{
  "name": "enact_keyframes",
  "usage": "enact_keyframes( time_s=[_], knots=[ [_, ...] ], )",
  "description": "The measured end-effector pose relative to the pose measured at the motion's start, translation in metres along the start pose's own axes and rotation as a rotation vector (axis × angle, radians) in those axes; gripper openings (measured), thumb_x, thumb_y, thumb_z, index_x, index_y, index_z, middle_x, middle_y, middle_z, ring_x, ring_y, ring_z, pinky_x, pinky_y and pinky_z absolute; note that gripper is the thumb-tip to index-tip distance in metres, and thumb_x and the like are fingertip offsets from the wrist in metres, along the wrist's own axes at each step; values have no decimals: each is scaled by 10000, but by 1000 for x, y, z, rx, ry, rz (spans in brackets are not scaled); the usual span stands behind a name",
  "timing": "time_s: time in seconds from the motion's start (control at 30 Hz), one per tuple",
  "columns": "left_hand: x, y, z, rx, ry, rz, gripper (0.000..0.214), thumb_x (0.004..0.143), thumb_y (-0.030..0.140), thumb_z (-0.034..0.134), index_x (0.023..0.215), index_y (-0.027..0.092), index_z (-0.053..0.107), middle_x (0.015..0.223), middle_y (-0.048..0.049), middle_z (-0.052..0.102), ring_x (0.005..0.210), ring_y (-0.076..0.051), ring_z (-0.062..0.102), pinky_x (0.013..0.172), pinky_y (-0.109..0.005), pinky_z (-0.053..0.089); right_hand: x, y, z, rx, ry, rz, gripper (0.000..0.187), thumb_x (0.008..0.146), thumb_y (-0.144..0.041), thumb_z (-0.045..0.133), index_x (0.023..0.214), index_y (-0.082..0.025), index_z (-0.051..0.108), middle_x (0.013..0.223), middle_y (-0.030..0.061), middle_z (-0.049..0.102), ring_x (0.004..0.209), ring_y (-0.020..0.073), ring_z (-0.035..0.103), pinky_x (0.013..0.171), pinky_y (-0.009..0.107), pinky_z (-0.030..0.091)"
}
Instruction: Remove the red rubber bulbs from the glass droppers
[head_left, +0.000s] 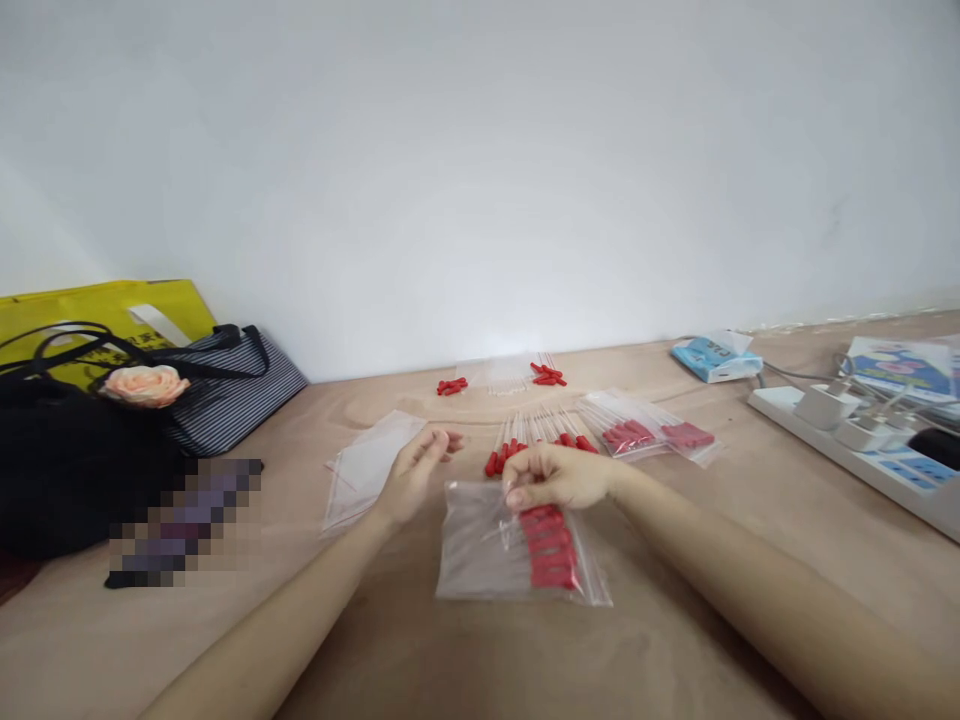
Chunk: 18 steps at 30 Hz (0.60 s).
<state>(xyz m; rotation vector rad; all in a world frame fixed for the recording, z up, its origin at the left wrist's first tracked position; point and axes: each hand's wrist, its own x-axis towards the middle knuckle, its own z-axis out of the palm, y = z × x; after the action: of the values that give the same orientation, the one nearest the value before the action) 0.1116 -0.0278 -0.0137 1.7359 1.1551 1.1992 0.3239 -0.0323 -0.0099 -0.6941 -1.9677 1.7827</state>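
- Where I look down, the bag (480, 555) of red-ended rods (553, 555) sits between the forearms (322, 612); I have the right hand (551, 478) pinching its top edge.
- Left hand (421, 462): fingers released, loosely curled, beside flat bags (367, 468).
- Beyond: loose rods (513, 452); filled bags (628, 436) rightward.

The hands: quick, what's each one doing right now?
Left hand: open, loosely curled, holding nothing visible, beside the flat bags.
Right hand: closed, pinching the clear bag with red-handled pieces inside.
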Motion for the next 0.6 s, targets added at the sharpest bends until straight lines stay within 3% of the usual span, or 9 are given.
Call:
enact_keyframes(
  time_s=[0.13,0.27,0.33,0.43,0.5,0.6],
  knots=[
    [-29,7,3,162,-248,50,299,711,367,587,925,159,557,876,-43,595,819,-161,551,766,-299,439,12,18,14,24,-63,30,395,573,-482,685,694,-129,555,605,-40,565,509,39,469,501,172,357],
    [-42,11,0,153,-478,-84,334,693,322,608,971,161,519,829,-25,591,734,-138,568,675,-269,472,19,27,23,63,39,3,388,558,-467,701,671,-129,547,608,-36,565,523,49,482,528,187,384],
    [-44,8,-3,173,-484,-124,300,719,315,572,971,163,517,792,-9,584,678,-119,564,650,-259,474,18,27,27,-5,143,-11,338,598,-430,689,688,-135,550,592,-36,550,518,58,472,514,193,382],
    [-46,3,-11,273,-398,-101,256,750,291,517,973,166,523,763,-1,581,671,-117,563,653,-254,472,6,26,31,-219,373,-79,206,697,-316,621,807,-151,565,703,-2,576,598,86,504,551,211,405],
    [-49,2,-17,385,-330,-46,223,747,254,504,952,173,537,792,-10,592,737,-135,571,696,-266,469,-7,25,33,-354,532,-160,207,719,-222,575,918,-168,549,871,32,576,693,103,530,617,230,427],
    [-54,7,-24,579,-247,126,198,734,209,504,926,191,554,895,-32,580,859,-166,551,778,-302,450,-28,25,35,-506,592,-192,171,724,-128,500,880,-174,551,861,33,554,698,107,525,625,236,424]
  ],
)
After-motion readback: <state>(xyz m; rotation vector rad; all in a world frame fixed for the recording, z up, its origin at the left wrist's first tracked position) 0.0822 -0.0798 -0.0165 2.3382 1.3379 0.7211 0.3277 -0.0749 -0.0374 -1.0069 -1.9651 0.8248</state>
